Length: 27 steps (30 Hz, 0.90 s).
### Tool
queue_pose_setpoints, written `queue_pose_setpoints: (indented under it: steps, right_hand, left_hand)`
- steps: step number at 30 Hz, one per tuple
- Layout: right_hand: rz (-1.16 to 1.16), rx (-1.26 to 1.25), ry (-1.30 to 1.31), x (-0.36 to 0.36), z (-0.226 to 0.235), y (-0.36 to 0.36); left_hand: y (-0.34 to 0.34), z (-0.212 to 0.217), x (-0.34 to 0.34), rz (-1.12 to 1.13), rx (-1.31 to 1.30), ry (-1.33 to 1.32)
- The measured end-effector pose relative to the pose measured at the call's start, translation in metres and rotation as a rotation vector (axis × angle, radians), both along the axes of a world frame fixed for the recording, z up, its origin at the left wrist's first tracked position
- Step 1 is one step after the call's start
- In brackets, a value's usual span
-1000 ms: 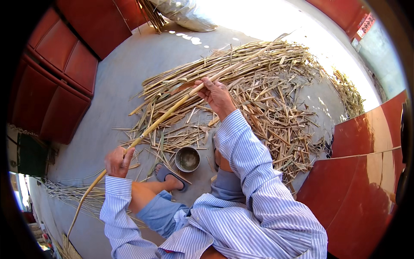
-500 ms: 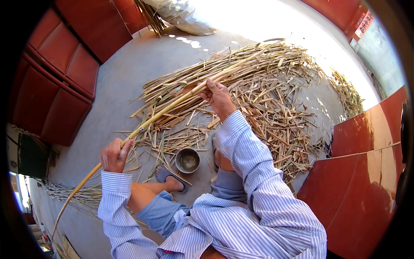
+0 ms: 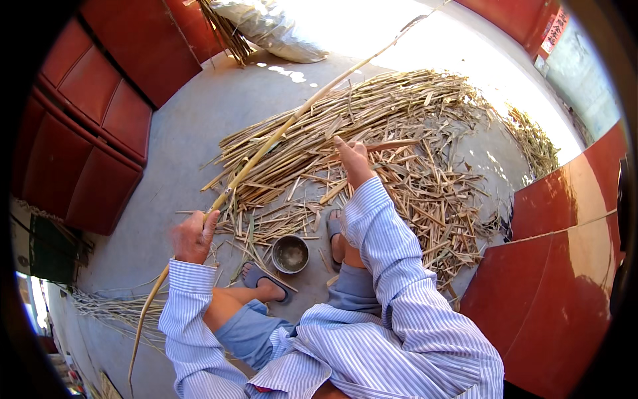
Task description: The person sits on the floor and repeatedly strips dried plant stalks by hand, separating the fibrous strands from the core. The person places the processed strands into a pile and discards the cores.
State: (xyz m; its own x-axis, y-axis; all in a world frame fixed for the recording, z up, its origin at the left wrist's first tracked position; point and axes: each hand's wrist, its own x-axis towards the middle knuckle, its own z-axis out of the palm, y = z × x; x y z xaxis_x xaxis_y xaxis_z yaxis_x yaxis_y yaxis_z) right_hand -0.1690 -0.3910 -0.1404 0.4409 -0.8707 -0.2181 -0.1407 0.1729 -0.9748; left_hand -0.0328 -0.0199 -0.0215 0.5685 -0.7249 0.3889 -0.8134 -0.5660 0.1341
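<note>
Several red padded panels (image 3: 86, 113), upper left of the frame. Thin pale stalks (image 3: 116, 306), loose on the floor, lower left. Left hand (image 3: 193, 237), left of centre: fingers curled around a long stalk (image 3: 266, 149), thumb raised; part of the hand blurred. Said stalk: yellowish, one piece, slanting from lower left to the top edge right of centre, its lower end bent. One pale sack (image 3: 279, 33), top, left of centre. One round metal bowl (image 3: 278, 259), centre, between two grey sandals (image 3: 282, 290). Many cut stalks (image 3: 372, 96), heaped above centre. Right hand (image 3: 354, 159), centre, apart from the long stalk; whether its fingers pinch the brown husk strip (image 3: 397, 143) just beside cannot be told. Broken husks (image 3: 432, 213), scattered right of centre.
</note>
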Motion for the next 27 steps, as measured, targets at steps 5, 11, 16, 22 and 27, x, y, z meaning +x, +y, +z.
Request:
queue_pose_setpoints:
  steps: [5, 11, 16, 22, 27]
  right_hand:
    - [0.063, 0.164, -0.278, 0.001, 0.02, 0.009]
    - [0.24, 0.317, -0.504, 0.015, 0.023, 0.015]
    - [0.311, 0.32, -0.521, 0.014, 0.028, 0.018]
    - [0.448, 0.205, -0.706, 0.009, 0.048, 0.026]
    - [0.564, 0.226, -0.749, 0.002, 0.047, 0.025]
  left_hand:
    - [-0.005, -0.017, -0.016, -0.055, 0.028, -0.098]
    - [-0.009, -0.029, -0.026, -0.111, 0.03, -0.127]
    - [-0.002, -0.023, -0.024, 0.008, 0.042, 0.218]
    - [0.024, -0.027, 0.001, -0.046, 0.005, 0.577]
    - [0.029, -0.012, -0.002, -0.001, 0.009, 0.571]
